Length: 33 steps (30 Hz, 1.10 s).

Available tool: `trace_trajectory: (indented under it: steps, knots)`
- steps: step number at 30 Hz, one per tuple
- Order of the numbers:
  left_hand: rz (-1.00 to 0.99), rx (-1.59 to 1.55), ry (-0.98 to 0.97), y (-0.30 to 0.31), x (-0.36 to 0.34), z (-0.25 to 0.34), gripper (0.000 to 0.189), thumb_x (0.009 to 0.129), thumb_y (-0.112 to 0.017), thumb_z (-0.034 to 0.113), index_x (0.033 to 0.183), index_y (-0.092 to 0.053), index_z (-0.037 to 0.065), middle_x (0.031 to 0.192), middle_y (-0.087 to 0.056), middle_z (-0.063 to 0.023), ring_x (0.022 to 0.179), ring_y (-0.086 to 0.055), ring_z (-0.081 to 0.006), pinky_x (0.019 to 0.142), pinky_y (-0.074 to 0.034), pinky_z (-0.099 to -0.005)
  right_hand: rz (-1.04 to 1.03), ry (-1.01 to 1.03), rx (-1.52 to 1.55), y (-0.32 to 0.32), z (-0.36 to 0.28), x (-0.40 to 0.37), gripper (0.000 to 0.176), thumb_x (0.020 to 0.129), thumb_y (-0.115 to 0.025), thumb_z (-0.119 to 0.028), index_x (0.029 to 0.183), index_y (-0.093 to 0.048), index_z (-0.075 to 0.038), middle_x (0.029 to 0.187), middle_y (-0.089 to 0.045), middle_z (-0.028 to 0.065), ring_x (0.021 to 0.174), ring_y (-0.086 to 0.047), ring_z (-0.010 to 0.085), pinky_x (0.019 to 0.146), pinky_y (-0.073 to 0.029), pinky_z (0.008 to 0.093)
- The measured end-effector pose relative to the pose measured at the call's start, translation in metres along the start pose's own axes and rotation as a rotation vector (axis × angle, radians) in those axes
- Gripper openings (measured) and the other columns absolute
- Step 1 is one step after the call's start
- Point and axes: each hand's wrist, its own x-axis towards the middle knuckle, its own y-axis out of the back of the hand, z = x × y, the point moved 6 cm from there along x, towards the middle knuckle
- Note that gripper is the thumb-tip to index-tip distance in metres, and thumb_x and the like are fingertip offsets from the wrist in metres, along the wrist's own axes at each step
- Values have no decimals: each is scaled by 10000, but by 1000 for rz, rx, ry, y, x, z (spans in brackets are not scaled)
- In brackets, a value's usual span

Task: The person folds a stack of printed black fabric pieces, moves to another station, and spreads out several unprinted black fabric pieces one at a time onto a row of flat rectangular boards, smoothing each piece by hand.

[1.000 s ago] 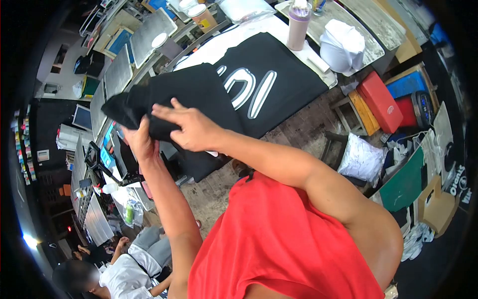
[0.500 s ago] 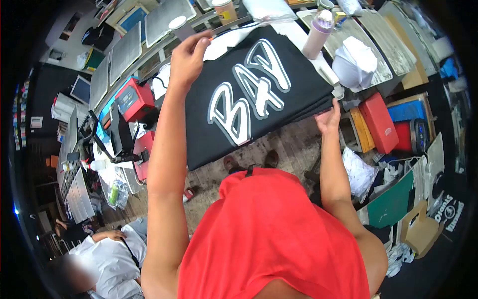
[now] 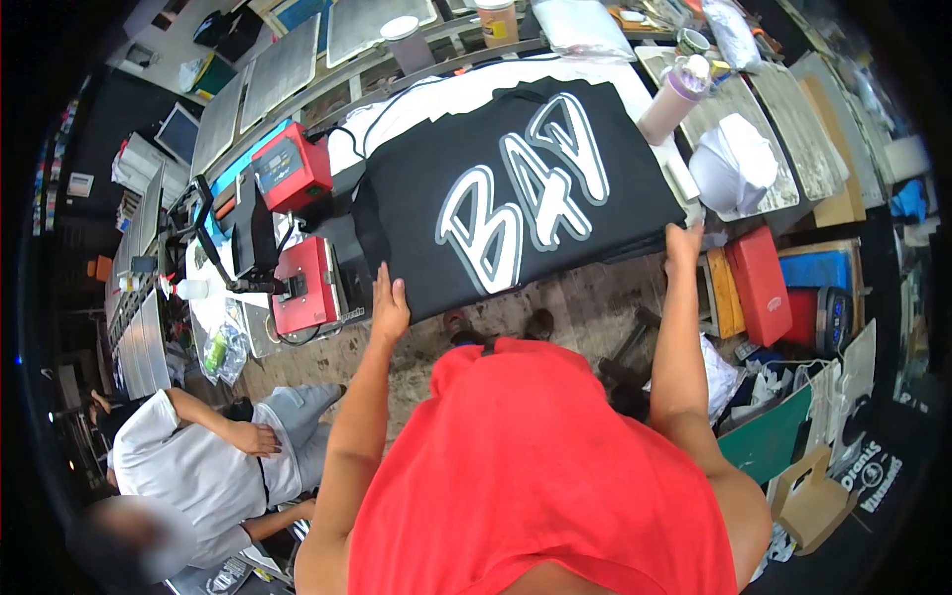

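Observation:
A stack of black fabric pieces (image 3: 416, 208) lies on the table in front of me, the top one bearing large white letters "BAD" with a grey outline. At its near left edge, my left hand (image 3: 390, 305) is open, fingers pointing up along the cloth's edge. My right hand (image 3: 682, 246) is closed on the near right corner, where several folded layers show; some of its fingers are hidden. A dark strap-like strip (image 3: 371, 233) runs along the left side of the stack.
A lilac bottle (image 3: 669, 104) and a white bundle (image 3: 734, 164) stand right of the cloth. Red machines (image 3: 293, 171) sit at the left. A person in a white shirt (image 3: 188, 466) is at the lower left. Lidded tubs (image 3: 407, 45) stand behind.
My left hand has come down from above the far left side to the near left edge. My right hand stays at the right corner. The view has shifted, and the person at left has moved.

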Motion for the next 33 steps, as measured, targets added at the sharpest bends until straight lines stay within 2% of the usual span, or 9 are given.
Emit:
trace_trajectory:
  steps: [2, 8, 14, 16, 26, 28, 30, 32, 33]
  knots:
    - [68, 59, 3, 0, -13, -11, 516, 1005, -384, 306, 1398, -383, -28, 1433, -379, -271, 1342, -346, -409, 1125, -263, -408, 443, 1083, -1040, -35, -55, -30, 544, 799, -553, -52, 1327, -441, 18, 1331, -467, 246, 1238, -447, 411, 1028, -351, 543]
    - [-15, 287, 128, 31, -25, 18, 393, 980, -444, 319, 1002, -632, -25, 1182, -591, -226, 1089, -529, -412, 875, -432, -468, -188, 1240, -1360, -197, 0, -79, 541, 862, -579, -377, 1264, -552, -17, 1458, -359, 203, 1348, -311, 429, 1090, -243, 569]
    - [-353, -71, 285, 25, -47, -58, 639, 964, -389, 489, 688, -645, -27, 755, -651, -232, 771, -616, -442, 737, -477, -502, -384, 1079, -1607, -206, 50, -113, 544, 907, -569, -353, 1296, -491, 20, 1412, -402, 242, 1278, -424, 392, 1048, -342, 464]
    - [-425, -34, 195, 15, -72, -109, 641, 950, -388, 507, 714, -683, -11, 777, -659, -232, 830, -634, -432, 801, -495, -478, -331, 1076, -1761, -179, 80, -105, 623, 986, -421, -398, 1477, -278, -43, 1536, -227, 216, 1424, -187, 387, 1133, -168, 509]
    - [-654, 16, 601, 25, -165, -366, 510, 924, -422, 443, 998, -708, 26, 1082, -650, -218, 1072, -595, -397, 939, -472, -453, -577, 820, -1864, -134, 111, -143, 673, 1005, -348, -425, 1508, -140, -28, 1569, -30, 226, 1438, -4, 434, 1156, -70, 528]
    - [-524, 6, 673, 77, -159, -383, 497, 924, -418, 422, 999, -702, 21, 1079, -651, -214, 1067, -601, -380, 934, -473, -451, -617, 1019, -1988, -144, 98, -135, 577, 1002, -415, -334, 1452, -301, 10, 1508, -259, 250, 1399, -239, 408, 1135, -218, 480]
    - [-421, 74, 663, 104, -155, -411, 455, 909, -433, 386, 981, -702, 26, 1064, -655, -208, 1033, -615, -368, 911, -483, -449, -708, 734, -2322, -184, 75, -174, 829, 846, -591, -313, 1497, -165, -26, 1515, -242, 244, 1379, -277, 414, 1100, -281, 514]
    - [-305, -72, 626, 122, -158, -429, 372, 865, -464, 313, 936, -709, 43, 1034, -663, -205, 974, -635, -367, 860, -505, -448, -755, 384, -2216, -128, 68, -51, 876, 797, -722, -423, 1491, -285, -114, 1326, -540, 208, 1102, -590, 284, 911, -484, 309]
    - [-391, 46, 611, 160, -153, -408, 305, 787, -496, 251, 908, -715, 76, 995, -673, -196, 915, -649, -369, 803, -523, -446, -768, 323, -2208, -125, 56, -16, 860, 789, -704, -377, 1485, -284, -96, 1344, -516, 214, 1116, -577, 306, 924, -473, 338]
